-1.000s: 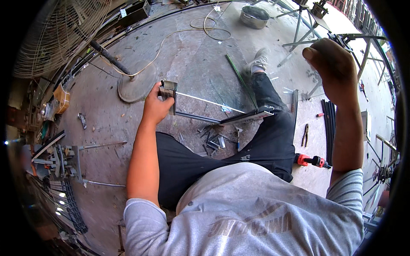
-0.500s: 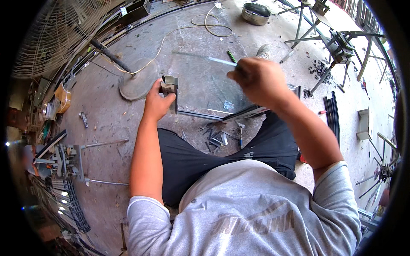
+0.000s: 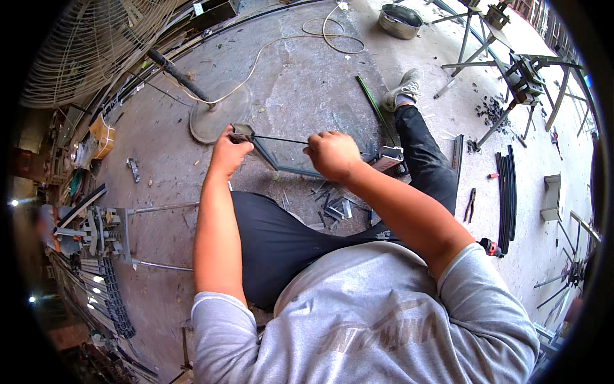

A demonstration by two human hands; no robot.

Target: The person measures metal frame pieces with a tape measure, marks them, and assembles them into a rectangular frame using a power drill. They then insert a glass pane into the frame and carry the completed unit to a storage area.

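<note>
A framed panel with metal side pieces stands between my legs. My left hand [image 3: 230, 155] is wrapped round the upper end of its left metal profile [image 3: 265, 156]. The lower rail [image 3: 299, 171] runs to a right-hand profile [image 3: 389, 159] beside my right leg. My right hand [image 3: 334, 157] is closed in a fist on what looks like a long screwdriver [image 3: 280, 139]. Its thin dark shaft points left and reaches the profile end by my left hand. The handle is hidden in the fist, and whether the tip touches a screw cannot be seen.
Metal offcuts [image 3: 335, 208] lie between my legs. Pliers [image 3: 470, 205], black strips [image 3: 506, 195] and a red-and-black tool [image 3: 491, 248] lie to the right. A standing fan [image 3: 214, 118] and cable [image 3: 259, 61] are ahead left; metal stands [image 3: 526, 83] are far right.
My right hand has come down and left from above the panel, bringing the screwdriver to the profile end. My left hand has lowered slightly, and the profile end is tilted differently.
</note>
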